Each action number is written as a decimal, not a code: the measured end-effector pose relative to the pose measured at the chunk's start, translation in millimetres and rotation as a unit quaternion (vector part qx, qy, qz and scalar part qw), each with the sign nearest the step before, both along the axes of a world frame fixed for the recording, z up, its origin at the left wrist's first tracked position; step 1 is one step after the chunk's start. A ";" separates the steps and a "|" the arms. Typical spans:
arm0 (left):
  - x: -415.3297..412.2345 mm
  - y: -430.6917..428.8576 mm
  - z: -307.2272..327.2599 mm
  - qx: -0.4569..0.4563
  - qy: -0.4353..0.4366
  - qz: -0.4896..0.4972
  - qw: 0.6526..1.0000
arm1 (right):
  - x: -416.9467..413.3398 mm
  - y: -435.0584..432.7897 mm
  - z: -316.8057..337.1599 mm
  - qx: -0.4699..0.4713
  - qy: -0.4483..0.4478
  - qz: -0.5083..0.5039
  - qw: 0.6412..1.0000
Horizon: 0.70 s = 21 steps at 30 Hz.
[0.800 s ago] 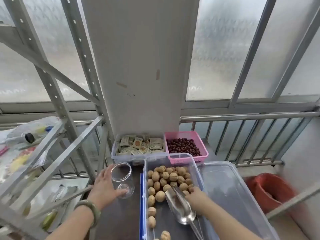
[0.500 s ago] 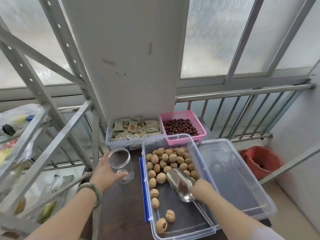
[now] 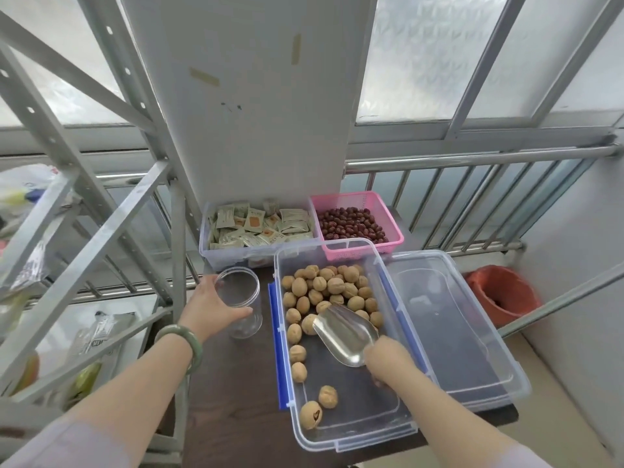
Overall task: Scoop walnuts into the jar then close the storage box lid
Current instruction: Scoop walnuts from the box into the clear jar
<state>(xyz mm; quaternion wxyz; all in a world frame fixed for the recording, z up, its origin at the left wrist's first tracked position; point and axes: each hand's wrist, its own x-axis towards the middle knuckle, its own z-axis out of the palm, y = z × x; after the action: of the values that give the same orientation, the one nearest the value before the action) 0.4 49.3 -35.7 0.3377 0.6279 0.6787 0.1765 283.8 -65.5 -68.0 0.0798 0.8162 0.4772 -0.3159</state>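
Observation:
A clear storage box (image 3: 351,430) with blue clips stands open on the dark table (image 3: 236,400). Several walnuts (image 3: 324,288) lie in it, most at the far end. My right hand (image 3: 391,361) grips the handle of a metal scoop (image 3: 344,332); the empty scoop sits inside the box, its mouth against the walnut pile. My left hand (image 3: 211,309) wraps around an empty clear jar (image 3: 241,305) standing upright just left of the box. The clear lid (image 3: 452,329) lies flat to the right of the box.
A clear tub of sachets (image 3: 256,228) and a pink basket of red dates (image 3: 354,224) stand behind the box. A grey metal rack (image 3: 84,251) rises at the left. A red bin (image 3: 503,292) sits on the floor to the right, below a railing (image 3: 472,160).
The view has tilted down, showing more of the box. The scoop has slid a little toward the walnut pile. My left hand stays on the jar.

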 end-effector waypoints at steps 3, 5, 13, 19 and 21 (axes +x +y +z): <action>-2.3 -2.3 3.8 0.028 0.024 -0.064 0.997 | -1.2 4.3 25.7 -0.030 -0.011 0.020 0.999; -2.7 -4.9 7.2 0.038 0.040 -0.111 0.992 | -3.4 4.0 49.3 -0.086 -0.055 0.104 0.989; 4.3 -21.8 1.5 0.033 0.089 -0.200 0.975 | 15.4 9.1 63.0 -0.218 -0.149 0.284 0.922; 7.9 -28.7 -2.2 0.021 0.084 -0.187 0.979 | 9.8 23.3 45.5 -0.181 -0.150 0.288 0.929; 9.0 -30.9 -2.1 0.020 0.083 -0.179 0.980 | 2.8 29.5 40.9 -0.177 -0.148 0.297 0.927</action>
<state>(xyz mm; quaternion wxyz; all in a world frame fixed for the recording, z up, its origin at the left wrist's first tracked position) 9.4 18.4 -37.7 0.2932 0.7586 0.5772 0.0739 286.6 -36.0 -27.1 0.3827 0.6473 0.6166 -0.2331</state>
